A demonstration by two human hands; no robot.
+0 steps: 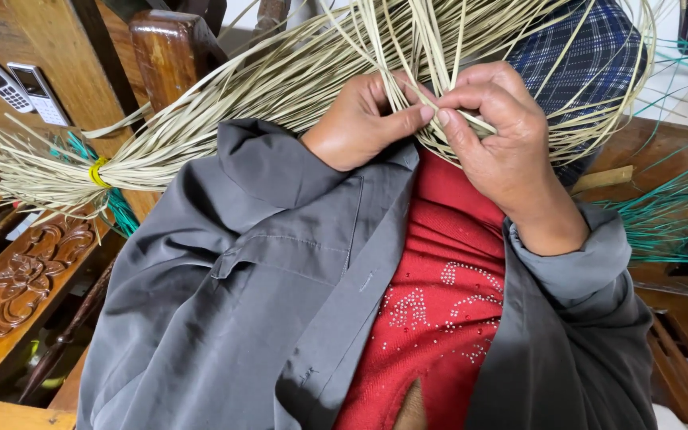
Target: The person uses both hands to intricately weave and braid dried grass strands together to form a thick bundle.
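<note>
fingertips (431, 113) around pale straw strands (408, 48)

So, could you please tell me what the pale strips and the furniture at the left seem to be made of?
Strips: probably dried reed or split cane, matte straw-coloured, flat and bending freely between both hands. Furniture: varnished wood, glossy brown with carved flowers and visible grain.

- Straw strips (280, 80): pale cream, tied in a bundle with a yellow band (99, 172).
- Jacket (264, 302): plain grey.
- Sweater (439, 302): red, with a pattern of small silvery dots.
- Cloth (583, 56): dark blue plaid with thin white lines.
- Loose strips (670, 215): green-teal.
- Carved wood panel (17, 279): warm brown, floral relief.
- Two phones (17, 84): white and grey.
</note>
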